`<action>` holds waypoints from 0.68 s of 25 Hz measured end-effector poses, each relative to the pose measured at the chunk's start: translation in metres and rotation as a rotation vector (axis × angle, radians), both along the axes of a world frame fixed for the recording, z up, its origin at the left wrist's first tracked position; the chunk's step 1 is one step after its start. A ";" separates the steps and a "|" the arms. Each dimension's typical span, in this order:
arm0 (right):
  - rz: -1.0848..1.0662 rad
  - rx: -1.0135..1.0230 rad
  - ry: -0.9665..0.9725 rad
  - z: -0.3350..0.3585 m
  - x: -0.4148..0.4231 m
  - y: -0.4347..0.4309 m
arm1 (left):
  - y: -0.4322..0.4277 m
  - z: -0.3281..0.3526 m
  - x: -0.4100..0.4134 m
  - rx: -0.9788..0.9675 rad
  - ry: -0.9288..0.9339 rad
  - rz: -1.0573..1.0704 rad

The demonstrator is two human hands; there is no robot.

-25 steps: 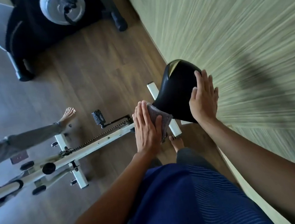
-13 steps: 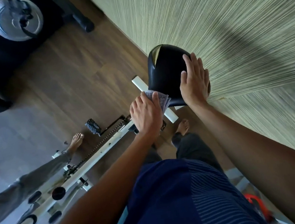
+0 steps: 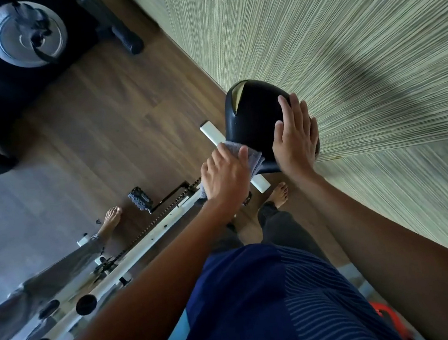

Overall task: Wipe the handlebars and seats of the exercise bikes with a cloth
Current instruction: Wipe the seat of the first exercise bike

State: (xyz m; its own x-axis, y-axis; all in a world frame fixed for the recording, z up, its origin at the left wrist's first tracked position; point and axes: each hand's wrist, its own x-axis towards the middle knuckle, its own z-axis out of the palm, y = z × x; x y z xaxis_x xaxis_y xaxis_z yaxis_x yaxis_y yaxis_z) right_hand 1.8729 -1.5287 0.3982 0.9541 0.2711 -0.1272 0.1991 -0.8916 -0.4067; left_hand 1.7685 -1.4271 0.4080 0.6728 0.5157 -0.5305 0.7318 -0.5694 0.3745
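A black bike seat with a torn patch near its far edge stands in the middle of the view, close to the striped wall. My left hand presses a folded grey cloth against the seat's near left side. My right hand lies flat, fingers apart, on the seat's right side and steadies it. The white bike frame with its chain runs from under the seat toward the lower left. The handlebars are out of sight.
A second, black exercise bike with a silver flywheel stands at the top left on the wooden floor. Another person's grey trouser leg and bare foot rest beside the white frame. The green striped wall is right behind the seat. Something orange lies at bottom right.
My left hand with the cloth slid up from the frame by the seat post onto the seat's lower left edge. My right hand stays on the seat. My view has swung.
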 end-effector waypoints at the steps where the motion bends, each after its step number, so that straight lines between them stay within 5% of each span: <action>1: 0.001 0.000 -0.002 0.000 0.000 0.000 | -0.001 0.004 0.017 -0.013 -0.003 0.041; 17: 0.001 0.020 0.037 0.003 0.000 -0.002 | -0.002 0.008 0.027 -0.076 -0.066 0.132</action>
State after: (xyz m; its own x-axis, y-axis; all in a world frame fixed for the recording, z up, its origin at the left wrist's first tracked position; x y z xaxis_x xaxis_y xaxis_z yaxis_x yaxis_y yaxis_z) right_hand 1.8728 -1.5309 0.4013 0.9487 0.2745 -0.1569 0.1842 -0.8832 -0.4314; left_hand 1.7955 -1.4286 0.4165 0.6365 0.5619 -0.5283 0.7708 -0.4383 0.4624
